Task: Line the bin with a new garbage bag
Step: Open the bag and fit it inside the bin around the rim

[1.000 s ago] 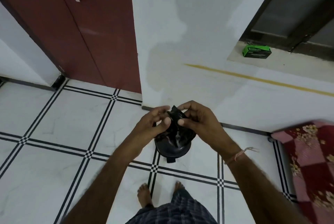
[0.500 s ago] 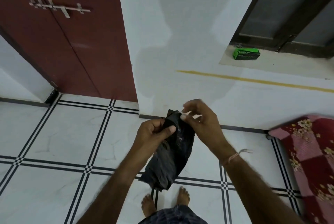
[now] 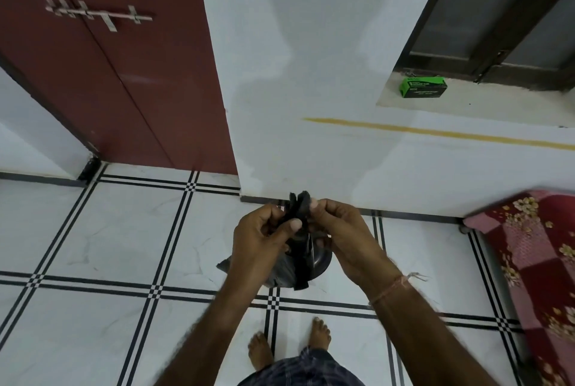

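L hand [image 3: 261, 239] + R hand [image 3: 339, 230] pinch garbage bag [image 3: 298, 230] top, fingers closed.

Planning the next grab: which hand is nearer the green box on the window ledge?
Right. The right hand pinches the black garbage bag below-left of the green box; the left hand grips it farther left.

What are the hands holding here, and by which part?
Both the left hand and right hand pinch the bunched top end of a black garbage bag; the rest hangs below.
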Motion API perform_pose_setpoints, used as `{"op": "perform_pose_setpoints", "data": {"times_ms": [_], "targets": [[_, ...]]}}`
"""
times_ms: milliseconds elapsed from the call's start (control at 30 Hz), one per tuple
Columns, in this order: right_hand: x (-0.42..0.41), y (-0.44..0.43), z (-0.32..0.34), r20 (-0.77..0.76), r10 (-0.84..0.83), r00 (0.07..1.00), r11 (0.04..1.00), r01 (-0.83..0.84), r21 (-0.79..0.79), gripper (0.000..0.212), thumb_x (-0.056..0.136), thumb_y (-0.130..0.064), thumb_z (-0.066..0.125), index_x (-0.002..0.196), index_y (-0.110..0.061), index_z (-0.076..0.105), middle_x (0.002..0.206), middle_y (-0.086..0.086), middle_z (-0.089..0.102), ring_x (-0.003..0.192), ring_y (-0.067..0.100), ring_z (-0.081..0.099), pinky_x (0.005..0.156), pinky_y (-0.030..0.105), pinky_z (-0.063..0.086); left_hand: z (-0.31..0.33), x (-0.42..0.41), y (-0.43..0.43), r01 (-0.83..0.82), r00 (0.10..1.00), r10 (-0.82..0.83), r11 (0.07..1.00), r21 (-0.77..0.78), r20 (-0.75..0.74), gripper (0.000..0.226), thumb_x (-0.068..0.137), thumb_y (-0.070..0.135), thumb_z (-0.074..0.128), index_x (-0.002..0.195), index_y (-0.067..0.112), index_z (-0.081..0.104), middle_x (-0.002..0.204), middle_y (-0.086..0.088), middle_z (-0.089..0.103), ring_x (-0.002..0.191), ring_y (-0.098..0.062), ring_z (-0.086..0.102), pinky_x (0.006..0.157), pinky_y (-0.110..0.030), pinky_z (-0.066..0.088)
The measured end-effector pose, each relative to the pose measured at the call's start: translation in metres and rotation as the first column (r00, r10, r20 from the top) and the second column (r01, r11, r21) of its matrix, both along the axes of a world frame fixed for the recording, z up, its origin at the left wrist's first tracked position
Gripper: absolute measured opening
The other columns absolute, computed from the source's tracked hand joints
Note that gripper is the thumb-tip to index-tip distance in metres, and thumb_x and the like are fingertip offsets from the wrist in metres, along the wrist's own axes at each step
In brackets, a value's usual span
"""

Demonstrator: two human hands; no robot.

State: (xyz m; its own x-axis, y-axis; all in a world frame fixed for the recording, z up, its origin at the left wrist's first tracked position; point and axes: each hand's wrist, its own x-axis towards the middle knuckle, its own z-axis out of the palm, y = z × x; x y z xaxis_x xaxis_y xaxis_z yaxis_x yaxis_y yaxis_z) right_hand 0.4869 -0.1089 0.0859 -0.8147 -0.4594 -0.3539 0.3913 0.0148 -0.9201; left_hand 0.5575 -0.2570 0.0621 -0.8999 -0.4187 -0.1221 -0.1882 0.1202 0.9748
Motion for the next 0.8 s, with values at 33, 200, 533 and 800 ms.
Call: {"op": "perform_pose_setpoints", "data": {"times_ms": [33, 200, 533, 800], "targets": [[0.001, 0.0, 0.0, 0.01, 0.022, 1.0, 1.0, -0.022, -0.006, 0.032, 0.1, -0.039, 0.061, 0.093, -0.012, 0.076, 0.079, 0.005, 0.068, 0.066, 0.009, 0.061, 0.059, 0.023, 0.044, -0.001, 0.0, 0.001, -0.017, 1.0, 0.017, 0.999, -0.03, 0.01, 0.025, 0.081, 0.025, 0.085, 0.076, 0.01, 0.066, 0.067, -0.005, 0.071, 0.062, -0.015, 0.067, 0.062, -0.028, 0.058], [0.004, -0.005, -0.004, 0.013, 0.071, 0.997, 0.997, -0.072, 0.016, 0.033, 0.095, -0.033, 0.069, 0.09, 0.0, 0.07, 0.083, 0.014, 0.066, 0.069, 0.014, 0.058, 0.057, 0.02, 0.046, -0.003, 0.004, 0.004, -0.007, 0.999, 0.01, 0.996, -0.088, 0.033, 0.029, 0.076, 0.024, 0.089, 0.071, 0.02, 0.061, 0.061, 0.012, 0.064, 0.059, -0.002, 0.06, 0.058, -0.016, 0.05], [-0.003, -0.005, -0.013, 0.263, -0.17, 0.95, 0.98, 0.19, -0.056, 0.033, 0.102, -0.029, 0.058, 0.118, -0.001, 0.067, 0.099, 0.018, 0.07, 0.076, 0.02, 0.071, 0.058, 0.026, 0.054, -0.002, 0.015, -0.001, -0.087, 0.996, 0.088, 0.899, 0.43, 0.019, 0.023, 0.099, 0.033, 0.062, 0.097, 0.01, 0.068, 0.09, -0.005, 0.073, 0.082, -0.011, 0.066, 0.066, -0.026, 0.051], [-0.021, 0.003, -0.022, 0.258, -0.398, 0.88, 0.917, 0.388, 0.09, 0.027, 0.108, -0.024, 0.044, 0.093, -0.013, 0.063, 0.077, 0.003, 0.065, 0.07, 0.019, 0.06, 0.062, 0.03, 0.054, -0.027, 0.027, -0.021, -0.158, 0.987, 0.16, 0.909, 0.386, 0.027, 0.025, 0.105, 0.026, 0.056, 0.114, 0.006, 0.067, 0.111, -0.016, 0.076, 0.101, -0.023, 0.071, 0.08, -0.025, 0.058]]}}
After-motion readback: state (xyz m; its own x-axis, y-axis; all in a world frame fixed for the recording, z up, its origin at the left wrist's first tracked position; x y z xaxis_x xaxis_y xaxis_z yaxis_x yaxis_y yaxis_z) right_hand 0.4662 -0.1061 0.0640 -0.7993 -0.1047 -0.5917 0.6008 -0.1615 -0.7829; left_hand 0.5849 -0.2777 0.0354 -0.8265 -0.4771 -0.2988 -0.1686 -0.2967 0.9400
